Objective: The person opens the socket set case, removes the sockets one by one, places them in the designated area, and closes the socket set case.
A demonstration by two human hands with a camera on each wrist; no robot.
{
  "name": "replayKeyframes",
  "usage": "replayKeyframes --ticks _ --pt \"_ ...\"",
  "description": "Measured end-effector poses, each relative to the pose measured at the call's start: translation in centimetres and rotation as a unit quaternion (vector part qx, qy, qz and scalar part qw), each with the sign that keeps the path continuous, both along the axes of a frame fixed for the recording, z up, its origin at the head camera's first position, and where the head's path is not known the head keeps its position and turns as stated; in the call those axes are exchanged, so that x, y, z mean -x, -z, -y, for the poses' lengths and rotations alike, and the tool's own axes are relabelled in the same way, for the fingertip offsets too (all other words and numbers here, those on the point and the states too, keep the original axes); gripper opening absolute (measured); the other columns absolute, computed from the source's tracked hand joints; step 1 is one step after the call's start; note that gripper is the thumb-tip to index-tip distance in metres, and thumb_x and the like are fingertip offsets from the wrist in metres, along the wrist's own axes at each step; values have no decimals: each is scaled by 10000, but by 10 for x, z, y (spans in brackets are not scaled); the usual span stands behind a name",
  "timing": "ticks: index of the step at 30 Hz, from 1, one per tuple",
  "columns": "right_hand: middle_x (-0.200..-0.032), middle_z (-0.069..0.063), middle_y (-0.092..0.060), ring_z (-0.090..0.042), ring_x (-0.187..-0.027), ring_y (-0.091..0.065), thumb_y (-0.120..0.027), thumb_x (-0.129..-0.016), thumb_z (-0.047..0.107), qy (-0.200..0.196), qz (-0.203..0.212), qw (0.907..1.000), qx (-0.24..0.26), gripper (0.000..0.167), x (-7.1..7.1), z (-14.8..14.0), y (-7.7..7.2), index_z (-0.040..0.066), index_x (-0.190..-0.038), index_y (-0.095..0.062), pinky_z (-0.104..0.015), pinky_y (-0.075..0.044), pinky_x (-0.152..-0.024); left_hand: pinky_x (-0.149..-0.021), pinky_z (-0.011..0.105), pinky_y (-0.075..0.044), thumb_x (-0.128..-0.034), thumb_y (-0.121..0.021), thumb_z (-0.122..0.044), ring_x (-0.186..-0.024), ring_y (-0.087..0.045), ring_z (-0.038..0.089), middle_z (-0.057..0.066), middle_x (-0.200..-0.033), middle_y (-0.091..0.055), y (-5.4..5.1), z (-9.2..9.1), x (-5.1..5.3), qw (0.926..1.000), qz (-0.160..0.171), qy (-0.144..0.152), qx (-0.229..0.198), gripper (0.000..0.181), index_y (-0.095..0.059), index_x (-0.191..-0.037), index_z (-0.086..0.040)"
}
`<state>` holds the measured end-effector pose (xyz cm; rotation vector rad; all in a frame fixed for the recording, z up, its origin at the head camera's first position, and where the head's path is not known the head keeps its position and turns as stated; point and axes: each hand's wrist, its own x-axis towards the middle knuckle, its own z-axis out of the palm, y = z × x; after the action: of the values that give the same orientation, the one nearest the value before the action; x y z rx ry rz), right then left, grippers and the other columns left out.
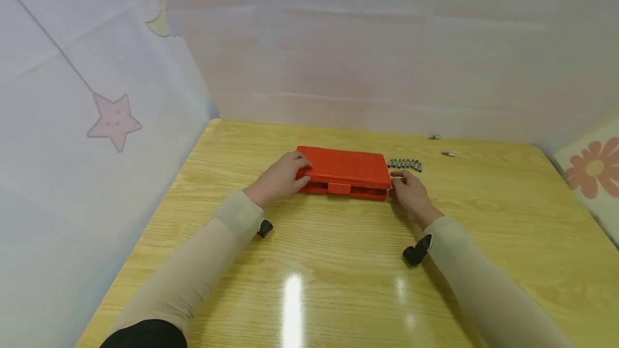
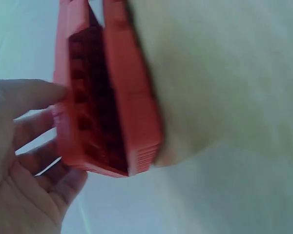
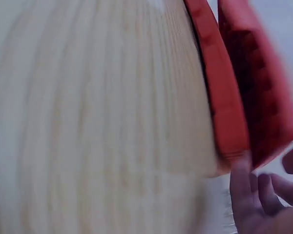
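A red plastic case (image 1: 343, 166) lies on the wooden table with its lid ajar; dark gaps show on both sides of the front latch. My left hand (image 1: 284, 175) rests on the lid's left end, fingers on top and thumb at the front edge. Rows of moulded slots show inside the lid (image 2: 63, 122) in the left wrist view. At the case's right end is my right hand (image 1: 408, 192), its fingers loosely bent. In the right wrist view one finger touches the corner of the case's base (image 3: 232, 131), while the thumb stands apart from the lid.
A row of several small metal sockets (image 1: 404, 165) lies just right of the case. Two small metal pieces, one nearer (image 1: 448, 154) and one farther (image 1: 434, 137), lie toward the back right. A pale cloth wall (image 1: 338, 69) borders the table behind.
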<state>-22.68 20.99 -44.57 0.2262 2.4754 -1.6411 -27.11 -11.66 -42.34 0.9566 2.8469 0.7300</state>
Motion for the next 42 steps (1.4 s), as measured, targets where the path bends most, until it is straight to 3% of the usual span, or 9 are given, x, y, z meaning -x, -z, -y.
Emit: replayKeyframes --ticks 3,7,11,15,23,26,32,37,42 --pt "-1323 -249 -540 -359 -1111 -581 -414 -1114 170 -546 -968 9865 -1200 440 -2 6 -9 -65 -1483 -464 -471 -530 -907 -1103 425 -428 -1036 -634 -140 -1294 -513 331 156 -1366 -573 8 -1 0 9983 -123 73 556 330 -651 -1336 -3" --pt "-1405 -278 -560 -448 -1302 -514 -545 -1067 153 -1690 -1760 9345 -2593 414 3 27 -20 -76 -1410 -576 -582 -441 -1058 -1049 422 -467 -1014 -627 -79 -1196 -557 342 170 -1298 -603 13 -6 0 9941 -671 22 849 296 -677 -1297 -9" --pt "-1462 -254 -544 -434 -1370 -481 -631 -1040 223 -2499 -1520 8908 -3477 507 13 47 -25 -51 -1459 -549 -561 -379 -1130 -955 424 -509 -1005 -609 -69 -1046 -575 345 166 -1190 -627 12 -14 -3 9893 -960 -74 1100 265 -704 -1250 -37" --pt "-1506 -245 -508 -420 -1390 -474 -709 -1001 314 -2625 -1275 8604 -4177 654 22 62 -28 -28 -1514 -493 -531 -371 -1148 -1002 436 -484 -1010 -642 -191 -1114 -568 340 153 -1214 -607 10 -26 -1 9868 -770 -250 1402 300 -667 -1266 -38" --pt "-1119 -261 -665 -398 -961 -670 -710 -1008 295 -3026 -1405 7580 -5605 642 32 93 -30 7 -1535 -482 -476 -589 -840 -1101 549 -424 -961 -734 -417 -1410 -429 382 171 -1552 -452 5 -64 2 9705 -367 -343 2359 764 -444 -1551 -26" --pt "-1073 -259 -678 -381 -901 -691 -662 -1040 233 -3012 -1452 7456 -5765 575 35 97 -29 2 -1534 -481 -458 -607 -777 -1011 587 -496 -1011 -673 -364 -1378 -468 415 193 -1548 -462 6 -78 3 9572 -654 -434 2787 709 -415 -1570 -12" --pt "-1110 -258 -683 -376 -969 -691 -580 -1079 153 -2940 -1481 7444 -5809 511 45 96 -27 5 -1552 -453 -469 -597 -838 -927 601 -543 -1104 -496 -245 -1395 -470 443 201 -1576 -441 9 -90 16 9376 -984 -551 3288 537 -406 -1577 -8" --pt "-1180 -275 -667 -393 -1030 -684 -551 -1087 116 -2831 -1465 7415 -5904 506 50 91 -21 20 -1569 -431 -489 -565 -928 -935 579 -547 -1117 -472 -234 -1405 -465 426 184 -1591 -424 13 -96 24 9322 -1018 -562 3427 524 -389 -1594 -34" --pt "-1155 -283 -668 -394 -963 -699 -574 -1076 120 -2797 -1556 7284 -6058 515 48 88 -16 21 -1564 -441 -476 -599 -841 -957 576 -535 -1120 -473 -237 -1416 -454 416 171 -1595 -423 19 -98 26 9343 -979 -571 3381 517 -395 -1595 -50"
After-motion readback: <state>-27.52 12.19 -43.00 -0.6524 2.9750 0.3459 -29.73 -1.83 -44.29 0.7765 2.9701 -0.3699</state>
